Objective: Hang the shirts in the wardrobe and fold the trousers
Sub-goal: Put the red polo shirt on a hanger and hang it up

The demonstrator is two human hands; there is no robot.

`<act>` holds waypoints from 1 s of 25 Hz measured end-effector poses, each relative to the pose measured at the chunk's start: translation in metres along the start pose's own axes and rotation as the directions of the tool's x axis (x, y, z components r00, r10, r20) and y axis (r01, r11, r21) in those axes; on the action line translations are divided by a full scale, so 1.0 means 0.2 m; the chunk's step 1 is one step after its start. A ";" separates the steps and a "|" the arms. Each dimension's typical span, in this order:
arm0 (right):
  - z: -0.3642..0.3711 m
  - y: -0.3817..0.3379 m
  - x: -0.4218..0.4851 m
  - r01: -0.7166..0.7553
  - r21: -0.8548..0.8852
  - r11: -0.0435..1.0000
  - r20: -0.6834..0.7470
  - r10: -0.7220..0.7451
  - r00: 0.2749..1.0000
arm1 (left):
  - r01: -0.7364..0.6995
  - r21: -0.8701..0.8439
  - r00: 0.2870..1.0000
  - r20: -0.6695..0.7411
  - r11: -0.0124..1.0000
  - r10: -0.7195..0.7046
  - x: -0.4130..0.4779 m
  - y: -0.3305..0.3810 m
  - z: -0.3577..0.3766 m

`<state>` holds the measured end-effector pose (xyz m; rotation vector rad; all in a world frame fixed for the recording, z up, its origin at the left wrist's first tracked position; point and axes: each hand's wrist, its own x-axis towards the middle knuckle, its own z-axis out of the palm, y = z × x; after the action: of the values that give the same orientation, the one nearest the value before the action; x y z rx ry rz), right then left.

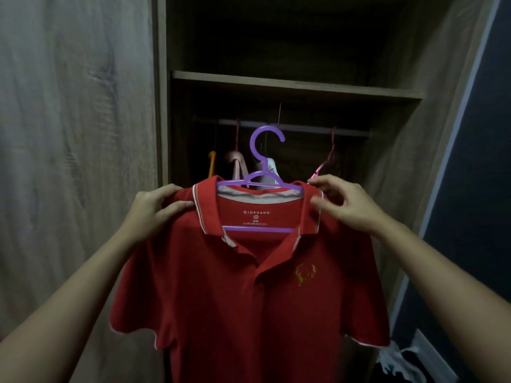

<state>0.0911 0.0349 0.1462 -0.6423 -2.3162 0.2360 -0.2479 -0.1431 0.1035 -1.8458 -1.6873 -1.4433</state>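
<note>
One red shirt [235,299] on one purple hanger [261,150] fills centre frame before the wardrobe [290,85]. The left hand [154,208] and right hand [348,203] each pinch a shoulder. Four other hangers [211,161] hang on the rail [304,129], upper centre.

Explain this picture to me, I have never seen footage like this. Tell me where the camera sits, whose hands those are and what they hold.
There is no machine here. A person wears one wide-angle camera on the head, looking forward and down, so the two bare arms reaching in from the bottom are that person's own. The left hand and the right hand each grip a shoulder of a red polo shirt, close to the collar. The shirt sits on a purple hanger. Behind it stands an open wardrobe with a rail, where a few other hangers already hang. The purple hook seems to be in front of the rail, probably not on it yet.
</note>
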 end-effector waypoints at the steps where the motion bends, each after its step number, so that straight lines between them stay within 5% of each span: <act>1: 0.00 0.00 0.01 -0.025 0.083 0.996 0.050 0.021 0.999 | 0.000 -0.009 1.000 -0.003 1.000 0.000 0.00 0.00 0.00; 6: 0.07 0.03 0.02 -0.023 0.196 0.980 0.089 0.006 0.996 | 0.017 0.073 0.987 0.160 0.997 -0.029 0.03 -0.03 -0.02; 11: 0.12 0.07 0.00 -0.069 0.312 0.948 0.082 0.046 0.996 | 0.189 -0.087 0.851 0.512 0.978 -0.119 0.09 0.12 -0.08; 16: 0.14 0.09 0.03 -0.107 0.163 0.981 -0.007 0.110 0.994 | 0.158 0.059 0.718 0.679 0.986 -0.155 0.18 0.29 -0.01; 22: 0.15 0.11 0.00 -0.128 -0.069 0.989 -0.052 0.124 0.991 | -0.008 0.090 0.895 0.446 0.996 -0.033 0.07 0.43 0.13; 25: 0.20 0.18 0.03 -0.240 -0.199 0.950 -0.046 0.236 0.971 | 0.019 0.175 0.943 0.323 0.984 -0.076 0.04 0.52 0.28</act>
<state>0.0743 0.0696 0.1086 -1.0252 -2.2580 0.1016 -0.1316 -0.1281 0.1256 -2.0476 -1.9493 -1.0079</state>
